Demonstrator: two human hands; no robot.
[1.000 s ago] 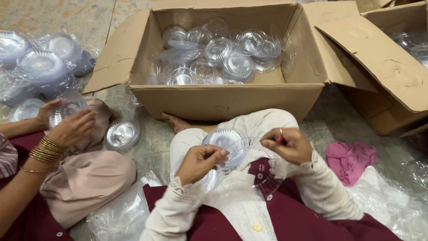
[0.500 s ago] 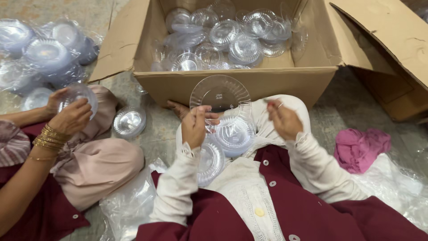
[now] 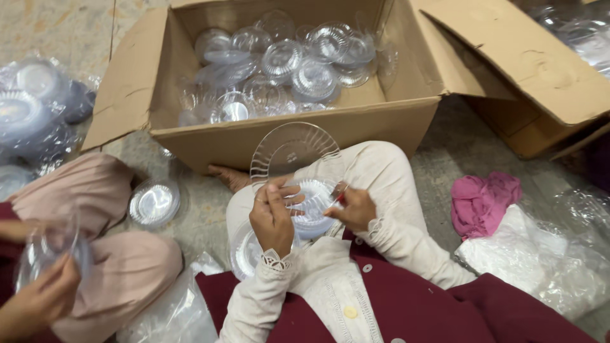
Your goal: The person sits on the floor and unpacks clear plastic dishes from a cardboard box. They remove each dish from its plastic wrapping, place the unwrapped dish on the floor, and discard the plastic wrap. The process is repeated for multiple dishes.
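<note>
Speckled stone floor (image 3: 445, 152) underfoot, seen from above, with an open cardboard box (image 3: 279, 130) as the fixed mark. Far left of the box, bagged stacks of clear plastic lids (image 3: 32, 121), heaped against the edge of view. Below those and well left of the box, a co-worker's hand (image 3: 38, 298) cupped around a clear container (image 3: 44, 248), over knees in pale pink cloth. Just below the box's left front corner, a small stack of clear lids (image 3: 154, 203) lying flat on the floor. Inside the box, a loose jumble of clear ribbed lids and bowls (image 3: 286, 63). Directly in front of the box's front wall, over a lap in cream cloth, left hand (image 3: 273, 216) closed in a pinch on a clear hinged container (image 3: 298, 178), its round ribbed lid standing upright against the cardboard, its bowl half lying below between both hands. Beneath that wrist, another clear lid (image 3: 244, 254) resting on the lap. Slightly right of that, right hand (image 3: 356, 208) curled narrow, fingertips at the bowl's rim with something small and red pinched there; too small to identify. Right of the box, a crumpled pink cloth (image 3: 486, 200) on the floor, with clear plastic bags (image 3: 546, 260) just beyond it. Behind those, a second cardboard box (image 3: 540, 127), partly under the first box's open flap.
</note>
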